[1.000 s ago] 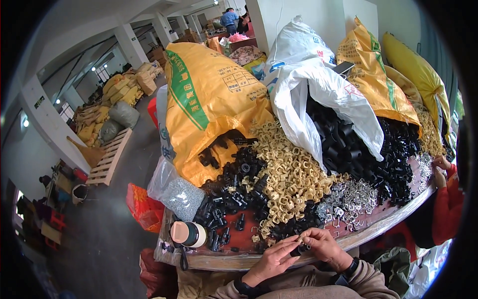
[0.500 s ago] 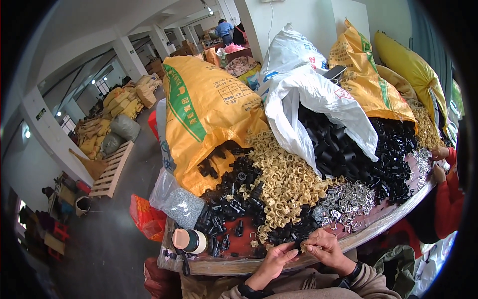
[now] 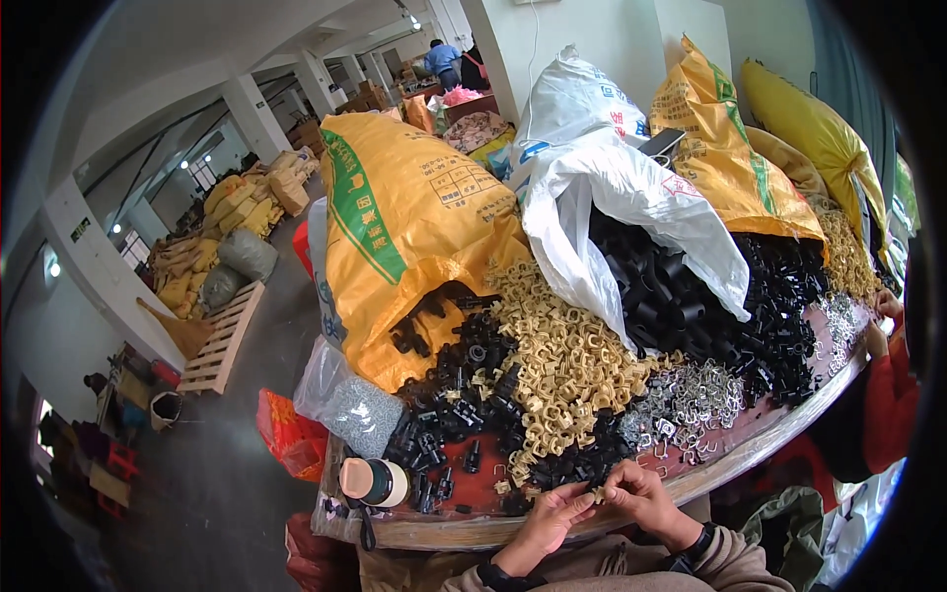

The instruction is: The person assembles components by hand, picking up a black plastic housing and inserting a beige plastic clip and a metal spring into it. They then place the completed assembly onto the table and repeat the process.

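Observation:
At the table's near edge my left hand (image 3: pixel 554 517) and my right hand (image 3: pixel 643 499) meet, both closed in a pinch. Between their fingertips is a small tan plastic clip (image 3: pixel 599 495); the fingers partly cover it. Just beyond them lie black plastic fittings (image 3: pixel 577 464). A heap of tan clips (image 3: pixel 557 370) rises behind these, and bent silvery metal clips (image 3: pixel 691 400) lie to its right. More black fittings (image 3: pixel 429 449) are spread to the left.
An orange sack (image 3: pixel 424 217), a white sack (image 3: pixel 582 187) and another orange sack (image 3: pixel 705 148) lie open toward me. A lidded cup (image 3: pixel 380 481) stands beside a clear bag of grey granules (image 3: pixel 363 412). Another person's hands (image 3: pixel 881 321) are at the far right.
My right hand's fingers have shifted slightly around the tan clip. The other person's hands at the right have moved a little. The piles look the same.

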A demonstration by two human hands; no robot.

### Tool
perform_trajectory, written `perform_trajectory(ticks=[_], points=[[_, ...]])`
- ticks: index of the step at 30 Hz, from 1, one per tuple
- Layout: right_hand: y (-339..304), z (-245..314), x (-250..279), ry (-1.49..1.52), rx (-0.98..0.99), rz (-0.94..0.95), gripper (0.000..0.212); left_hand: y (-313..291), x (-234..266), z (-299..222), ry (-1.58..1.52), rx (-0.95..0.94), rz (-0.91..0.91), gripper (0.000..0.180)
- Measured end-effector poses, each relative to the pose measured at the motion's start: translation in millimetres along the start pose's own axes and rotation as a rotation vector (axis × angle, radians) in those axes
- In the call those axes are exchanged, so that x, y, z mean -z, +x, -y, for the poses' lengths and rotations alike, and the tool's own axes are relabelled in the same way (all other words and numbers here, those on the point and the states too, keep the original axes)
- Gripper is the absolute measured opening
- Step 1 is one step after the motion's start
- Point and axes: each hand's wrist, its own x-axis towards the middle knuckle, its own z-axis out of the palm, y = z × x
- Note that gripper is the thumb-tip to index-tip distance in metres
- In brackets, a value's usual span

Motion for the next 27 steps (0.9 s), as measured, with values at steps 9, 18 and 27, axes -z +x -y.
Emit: perform_trajectory(ticks=[9, 18, 27], points=[[1, 8, -13, 0.171, -0.143, -0.114, 0.018, 2, -6, -3, 0.030, 0.049, -0.020, 0.026], [10, 11, -5, -0.812, 0.009, -0.026, 0.020, -7, 7, -11, 0.064, -0.178, 0.031, 0.024], [8, -16, -9, -1.104, 0.213, 0.035, 0.017, -18, 31, -10, 0.101, -0.270, 0.029, 0.024]])
